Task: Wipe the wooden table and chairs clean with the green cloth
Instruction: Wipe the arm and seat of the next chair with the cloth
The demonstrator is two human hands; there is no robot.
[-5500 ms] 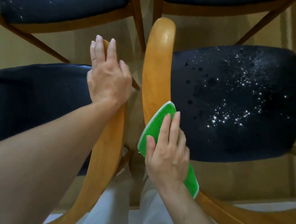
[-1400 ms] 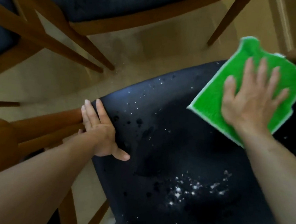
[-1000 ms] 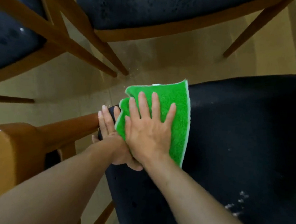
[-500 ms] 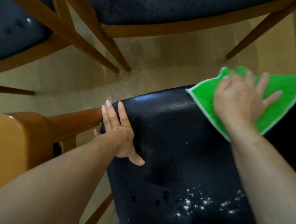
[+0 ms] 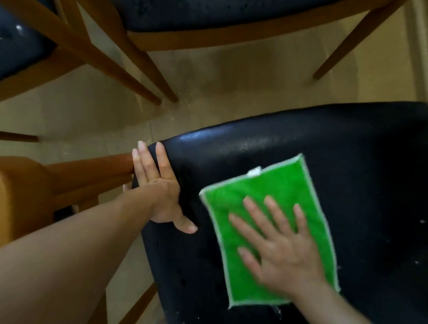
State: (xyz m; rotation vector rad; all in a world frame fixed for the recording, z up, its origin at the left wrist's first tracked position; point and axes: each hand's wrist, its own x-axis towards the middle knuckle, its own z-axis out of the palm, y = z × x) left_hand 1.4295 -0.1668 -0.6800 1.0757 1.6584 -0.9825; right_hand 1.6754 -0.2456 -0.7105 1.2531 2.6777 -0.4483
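The floor [image 5: 214, 88] is pale beige tile, and wooden chairs with dark padded seats stand close together on it. No bench appears in this view; only chairs are visible.

The nearest chair seat [image 5: 351, 162] fills the lower right. Its dark cover shines along the far edge and carries a few white specks near the right side and the near edge, so this seat is judged only partly wiped.

The green cloth [image 5: 278, 191] lies flat on the middle of the seat, fully spread so that the largest area of fabric meets the cover. The right hand [image 5: 280, 249] rests on top of the cloth with straight, splayed fingers. It does not pinch the cloth; the flat palm spreads pressure and lets the cloth slide with the hand. The grip here is wide and flat, pressing rather than holding.

The left hand [image 5: 160, 190] lies along the left edge of the seat beside the wooden frame rail [image 5: 90, 163], fingers straight, thumb out over the cover. This placement is judged to brace the chair against sideways wiping force.

Two further chairs [image 5: 222, 6] stand beyond, their seats dotted with droplets, probably awaiting wiping.
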